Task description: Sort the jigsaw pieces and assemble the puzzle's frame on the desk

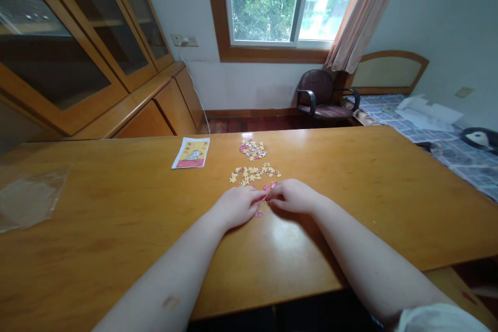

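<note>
My left hand [239, 205] and my right hand [294, 196] meet over the wooden table, their fingertips almost touching. Between them is a small pink jigsaw piece [265, 197], pinched by the fingers of both hands and partly hidden by them. More pink pieces [269, 186] lie just beyond the fingertips. One loose pink-and-purple piece [259, 214] rests nearer to me, beside my left fingers. Past the hands, yellow jigsaw pieces [254, 174] are spread in a loose band. Farther back sits a mixed pile of pieces [252, 150].
A yellow and pink picture sheet [191, 153] lies at the table's back left. A clear plastic bag [31, 197] is at the far left. Behind the wooden table [136, 228] stand a swivel armchair [321, 94], a glass-door cabinet [116, 88] and a bed [459, 150].
</note>
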`<state>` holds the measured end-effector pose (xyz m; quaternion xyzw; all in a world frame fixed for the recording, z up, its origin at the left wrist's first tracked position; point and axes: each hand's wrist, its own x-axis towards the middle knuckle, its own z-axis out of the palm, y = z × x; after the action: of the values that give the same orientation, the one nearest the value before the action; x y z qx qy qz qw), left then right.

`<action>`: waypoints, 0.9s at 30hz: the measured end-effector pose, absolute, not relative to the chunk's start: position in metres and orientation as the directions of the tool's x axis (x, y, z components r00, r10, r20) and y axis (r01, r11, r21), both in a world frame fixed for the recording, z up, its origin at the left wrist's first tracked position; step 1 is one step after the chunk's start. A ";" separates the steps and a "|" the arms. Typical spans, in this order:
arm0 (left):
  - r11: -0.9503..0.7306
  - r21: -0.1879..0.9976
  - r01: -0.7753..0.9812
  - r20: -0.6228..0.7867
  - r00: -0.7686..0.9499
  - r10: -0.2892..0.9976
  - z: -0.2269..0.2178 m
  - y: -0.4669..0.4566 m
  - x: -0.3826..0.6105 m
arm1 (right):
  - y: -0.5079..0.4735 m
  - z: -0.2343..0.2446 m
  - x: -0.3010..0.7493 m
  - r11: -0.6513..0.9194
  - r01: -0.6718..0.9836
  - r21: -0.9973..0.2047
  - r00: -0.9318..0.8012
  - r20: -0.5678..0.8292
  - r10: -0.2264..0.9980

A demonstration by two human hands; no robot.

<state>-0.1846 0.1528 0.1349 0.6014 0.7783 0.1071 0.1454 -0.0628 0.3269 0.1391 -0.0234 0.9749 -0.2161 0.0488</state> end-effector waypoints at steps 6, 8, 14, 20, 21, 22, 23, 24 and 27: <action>0.231 0.384 0.894 -0.075 -0.219 0.973 0.139 0.148 -0.191 | 0.325 0.136 -0.065 0.933 0.023 -0.360 -0.998 -0.055 0.004; 0.231 0.387 0.892 -0.104 -0.207 0.973 0.139 0.147 -0.193 | 0.325 0.135 -0.065 0.932 0.001 -0.362 -0.998 -0.065 -0.024; 0.299 0.359 0.884 -0.113 -0.277 0.954 0.137 0.146 -0.199 | 0.323 0.135 -0.065 0.915 -0.038 -0.401 -0.993 -0.086 -0.079; 0.269 0.348 0.898 -0.155 -0.228 0.961 0.143 0.144 -0.195 | 0.318 0.136 -0.065 0.938 0.026 -0.347 -0.997 -0.080 -0.002; 0.271 0.348 0.898 -0.170 -0.224 0.960 0.144 0.145 -0.194 | 0.318 0.135 -0.065 0.940 0.031 -0.340 -0.996 -0.085 0.002; 0.276 0.349 0.895 -0.182 -0.224 0.957 0.145 0.145 -0.193 | 0.317 0.134 -0.065 0.941 0.034 -0.336 -0.996 -0.090 0.004; 0.282 0.351 0.893 -0.192 -0.226 0.955 0.145 0.146 -0.191 | 0.317 0.132 -0.066 0.941 0.034 -0.336 -0.996 -0.094 0.003; 0.285 0.355 0.890 -0.199 -0.226 0.954 0.145 0.146 -0.190 | 0.316 0.131 -0.067 0.940 0.031 -0.341 -0.995 -0.095 -0.002; 0.281 0.368 0.886 -0.215 -0.213 0.953 0.144 0.147 -0.189 | 0.316 0.128 -0.068 0.926 0.011 -0.377 -0.995 -0.094 -0.026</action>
<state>-0.1888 0.1471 0.1444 0.5937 0.7745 0.0824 0.2022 -0.0676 0.3156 0.1280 -0.0037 0.9801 -0.1923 0.0485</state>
